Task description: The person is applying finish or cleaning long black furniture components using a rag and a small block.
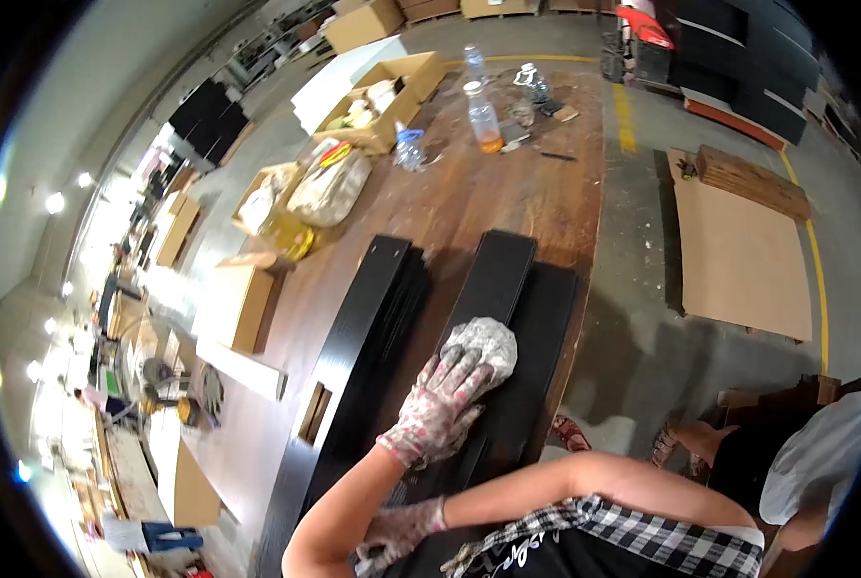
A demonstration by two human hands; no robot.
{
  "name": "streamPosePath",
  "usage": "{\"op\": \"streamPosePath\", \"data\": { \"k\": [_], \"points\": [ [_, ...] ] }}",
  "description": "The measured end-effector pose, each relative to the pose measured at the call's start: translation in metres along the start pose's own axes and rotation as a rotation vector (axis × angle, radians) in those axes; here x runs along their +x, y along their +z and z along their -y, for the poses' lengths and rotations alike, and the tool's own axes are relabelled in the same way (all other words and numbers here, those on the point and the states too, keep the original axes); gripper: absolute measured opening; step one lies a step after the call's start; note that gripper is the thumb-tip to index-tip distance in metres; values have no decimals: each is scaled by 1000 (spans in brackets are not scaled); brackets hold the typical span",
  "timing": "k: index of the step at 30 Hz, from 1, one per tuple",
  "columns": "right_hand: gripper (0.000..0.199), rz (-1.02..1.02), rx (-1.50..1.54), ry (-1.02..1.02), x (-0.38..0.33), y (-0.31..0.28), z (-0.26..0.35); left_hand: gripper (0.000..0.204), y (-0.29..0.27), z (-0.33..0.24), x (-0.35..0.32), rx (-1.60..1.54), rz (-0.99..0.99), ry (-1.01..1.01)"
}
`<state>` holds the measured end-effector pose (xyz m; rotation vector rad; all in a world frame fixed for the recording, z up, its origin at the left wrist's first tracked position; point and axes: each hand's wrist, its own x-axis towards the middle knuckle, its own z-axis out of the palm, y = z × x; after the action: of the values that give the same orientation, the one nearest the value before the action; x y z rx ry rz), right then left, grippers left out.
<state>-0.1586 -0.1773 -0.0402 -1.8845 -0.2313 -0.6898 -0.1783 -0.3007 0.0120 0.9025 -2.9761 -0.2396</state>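
My left hand (440, 400), in a floral-patterned glove, is closed on a crumpled white rag (488, 345) and presses it against a long black panel (496, 275). Under that panel, and showing to its right, is another black panel (553, 323). My right hand (397, 533), gloved alike, is low at the black boards, partly behind my left forearm; its fingers show too little to tell their grip. Left of my hands lies a stack of black boards (358, 313), the top one with a slot near its lower part. All of these rest on a brown wooden table (536, 202).
Bottles, one a clear bottle with orange liquid (483, 125), stand at the table's far end. Stuffed bags (332, 188) and an open cardboard box (421, 77) sit along the left edge. Another person (821, 472) is at the right. A brown sheet (739, 241) lies on the floor.
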Motion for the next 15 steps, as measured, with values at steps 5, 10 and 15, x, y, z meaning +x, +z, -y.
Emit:
{"op": "streamPosePath", "data": {
  "k": [5,10,15],
  "points": [
    [31,-193,562,108,-4,-7,4,63,-1,26,85,-27,12,27],
    [31,-135,351,-11,-8,-14,2,59,16,63,221,-79,-227,-20],
    [30,-130,406,-6,-7,-13,-1,30,28,102,250,-148,-333,-345]
  ]
}}
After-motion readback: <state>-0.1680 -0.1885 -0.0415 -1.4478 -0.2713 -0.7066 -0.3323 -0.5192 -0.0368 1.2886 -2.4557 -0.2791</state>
